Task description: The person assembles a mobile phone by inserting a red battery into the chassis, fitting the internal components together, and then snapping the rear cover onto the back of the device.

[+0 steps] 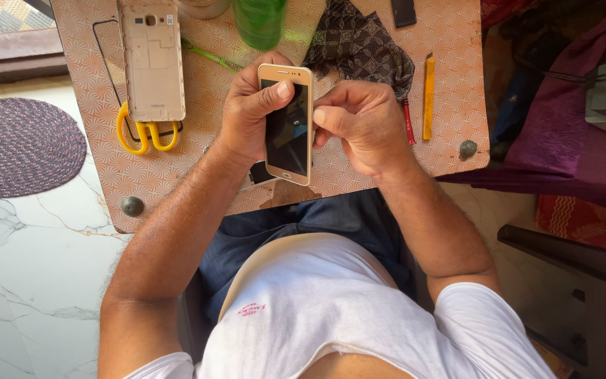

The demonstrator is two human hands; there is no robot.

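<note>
Two hands hold a gold phone above the bench

On the far left a round woven mat (18,146) lies on the marble floor. Next comes the patterned bench (450,140). A gold phone back (152,60) lies on it, and yellow scissors (146,132) peek out from under its lower end. The left hand (250,112) wraps its grip around the gold phone (288,125), with the thumb lying across the dark screen. The phone stands upright between both hands, just above the near edge of the bench. The right hand (362,123) has its grip curled shut against the phone's right edge. A green bottle (259,21) and a dark patterned cloth (359,45) sit behind the hands. A red tool (408,123) and a yellow tool (428,98) lie to the right
</note>
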